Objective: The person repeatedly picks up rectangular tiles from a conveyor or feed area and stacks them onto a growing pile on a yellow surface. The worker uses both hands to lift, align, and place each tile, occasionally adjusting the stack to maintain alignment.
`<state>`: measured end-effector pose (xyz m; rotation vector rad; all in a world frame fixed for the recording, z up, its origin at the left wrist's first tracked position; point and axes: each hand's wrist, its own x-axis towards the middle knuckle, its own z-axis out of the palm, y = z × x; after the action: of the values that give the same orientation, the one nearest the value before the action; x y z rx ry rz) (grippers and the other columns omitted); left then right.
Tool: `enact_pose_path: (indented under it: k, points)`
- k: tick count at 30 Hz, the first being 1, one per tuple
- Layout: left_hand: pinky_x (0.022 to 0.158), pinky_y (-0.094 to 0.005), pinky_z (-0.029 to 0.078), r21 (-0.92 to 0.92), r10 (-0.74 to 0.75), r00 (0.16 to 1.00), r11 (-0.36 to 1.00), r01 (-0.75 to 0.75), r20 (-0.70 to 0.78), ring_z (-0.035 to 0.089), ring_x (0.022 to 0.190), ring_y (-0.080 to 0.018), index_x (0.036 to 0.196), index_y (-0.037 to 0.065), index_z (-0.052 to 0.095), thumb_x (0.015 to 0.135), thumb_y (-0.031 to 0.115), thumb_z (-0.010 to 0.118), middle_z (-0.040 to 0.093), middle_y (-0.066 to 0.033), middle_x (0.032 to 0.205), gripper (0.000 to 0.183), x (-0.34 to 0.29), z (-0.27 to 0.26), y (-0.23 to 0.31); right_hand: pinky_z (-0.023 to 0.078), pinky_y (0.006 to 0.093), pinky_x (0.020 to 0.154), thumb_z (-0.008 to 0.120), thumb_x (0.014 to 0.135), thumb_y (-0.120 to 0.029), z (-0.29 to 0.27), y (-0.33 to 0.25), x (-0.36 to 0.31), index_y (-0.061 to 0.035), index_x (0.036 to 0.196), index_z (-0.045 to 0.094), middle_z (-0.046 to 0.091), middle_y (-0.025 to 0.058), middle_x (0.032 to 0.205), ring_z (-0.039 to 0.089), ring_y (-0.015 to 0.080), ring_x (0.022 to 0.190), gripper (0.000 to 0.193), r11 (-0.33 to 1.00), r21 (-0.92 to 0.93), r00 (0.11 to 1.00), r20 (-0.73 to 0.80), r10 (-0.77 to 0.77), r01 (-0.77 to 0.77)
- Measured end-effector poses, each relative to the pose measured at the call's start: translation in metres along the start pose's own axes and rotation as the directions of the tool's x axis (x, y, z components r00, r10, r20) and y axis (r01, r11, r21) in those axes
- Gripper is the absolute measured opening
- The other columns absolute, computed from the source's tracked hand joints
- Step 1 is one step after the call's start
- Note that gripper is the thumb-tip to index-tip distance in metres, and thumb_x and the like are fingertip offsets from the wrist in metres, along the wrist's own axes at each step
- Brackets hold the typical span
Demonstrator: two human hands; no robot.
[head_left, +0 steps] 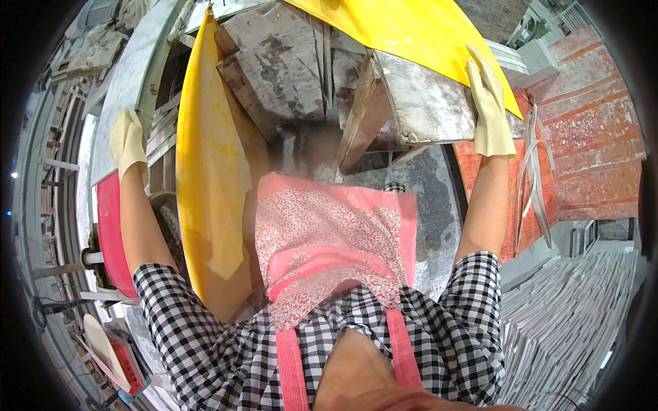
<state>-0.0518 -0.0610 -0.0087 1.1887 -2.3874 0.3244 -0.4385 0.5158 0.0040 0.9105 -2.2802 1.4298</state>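
Both my hands wear cream rubber gloves. My right hand (489, 113) lies with fingers stretched out on the right edge of a bright yellow sheet (411, 34), which spreads over a worn, white-stained wooden table (428, 96). At the left, my left hand (128, 142) is closed at the edge of a long pale grey board (130, 79). Its fingertips are hidden, so what it grips does not show clearly. A second yellow sheet (212, 185) hangs down between my left arm and my body, its surface smudged pale.
A stained wooden block (274, 68) stands ahead. On the right are a red-orange sheet (589, 123), pale strips (531, 171) hanging beside it, and a tall stack of thin grey sheets (569, 322). A red panel (113, 233) is beside my left forearm.
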Motion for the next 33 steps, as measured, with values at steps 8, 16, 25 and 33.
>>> enact_pose_path:
  k: [8, 16, 25, 33]
  points:
    - [0.092, -0.0495, 0.048, -0.062, 0.014, 0.998, 0.998, -0.018, -0.056, 0.061, 0.109, -0.0433, 0.115, 0.003, 0.065, 0.104, 0.037, 0.039, 0.066, -0.0232, 0.119, 0.044, 0.0, 0.007, -0.005, 0.044, 0.0322, 0.104, 0.063, 0.1, -0.028, 0.0, 0.007, 0.001, -0.0108, 0.135, 0.063, 0.065, 0.0159, 0.132, 0.06, 0.025, 0.123, 0.039, 0.998, -0.035, 0.999, 0.004, -0.053, 0.053]
    - [0.095, -0.0471, 0.046, -0.1, -0.047, 0.996, 0.994, 0.055, 0.077, 0.058, 0.112, -0.045, 0.114, 0.004, 0.065, 0.104, 0.037, 0.042, 0.065, -0.025, 0.12, 0.042, -0.004, -0.009, 0.005, 0.042, 0.0331, 0.106, 0.062, 0.1, -0.03, 0.0, 0.01, 0.002, -0.0112, 0.137, 0.062, 0.063, 0.0125, 0.135, 0.057, 0.0234, 0.127, 0.041, 0.992, -0.124, 0.999, 0.013, -0.038, 0.039]
    - [0.091, -0.0423, 0.046, -0.44, -0.283, 0.935, 0.827, 0.35, 0.213, 0.061, 0.104, -0.0391, 0.115, -0.003, 0.065, 0.103, 0.04, 0.047, 0.067, -0.0247, 0.116, 0.048, -0.013, -0.031, 0.025, 0.032, 0.0361, 0.118, 0.063, 0.099, -0.018, 0.007, -0.008, -0.008, -0.0044, 0.142, 0.055, 0.054, 0.0133, 0.146, 0.045, 0.0263, 0.14, 0.046, 0.997, 0.023, 0.997, -0.007, -0.078, 0.078]
    - [0.095, -0.0438, 0.045, -0.32, -0.196, 0.969, 0.918, 0.234, 0.149, 0.058, 0.111, -0.0424, 0.118, -0.002, 0.065, 0.103, 0.038, 0.046, 0.064, -0.0246, 0.124, 0.046, -0.009, -0.022, 0.018, 0.032, 0.0357, 0.118, 0.065, 0.097, -0.018, 0.008, -0.006, -0.013, -0.0027, 0.142, 0.054, 0.052, 0.0122, 0.148, 0.044, 0.0252, 0.139, 0.048, 0.986, 0.153, 0.998, -0.014, 0.068, -0.065]
